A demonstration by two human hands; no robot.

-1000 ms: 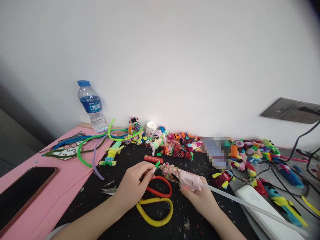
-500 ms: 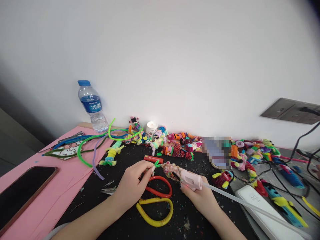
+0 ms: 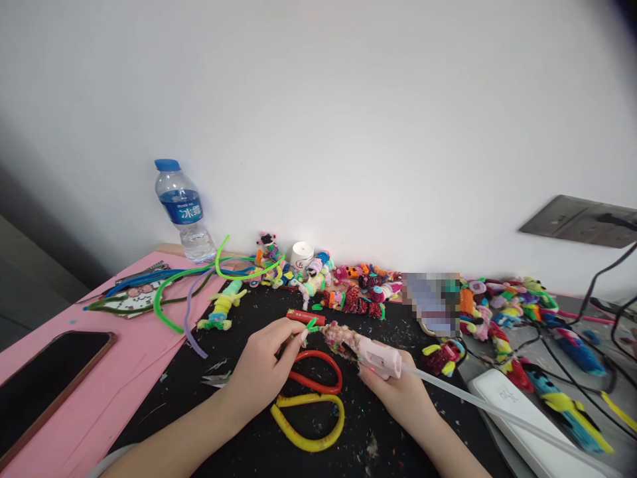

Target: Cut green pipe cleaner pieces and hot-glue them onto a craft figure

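While left fingers [image 3: 294, 326] pinch green chenille [image 3: 311, 325], right fingers [image 3: 372, 381] clamp a crusted glue gun [image 3: 381, 357].

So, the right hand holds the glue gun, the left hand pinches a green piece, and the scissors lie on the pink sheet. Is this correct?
No: the head view shows the scissors on the black mat. The right hand does hold the glue gun, and the left hand pinches the green piece.
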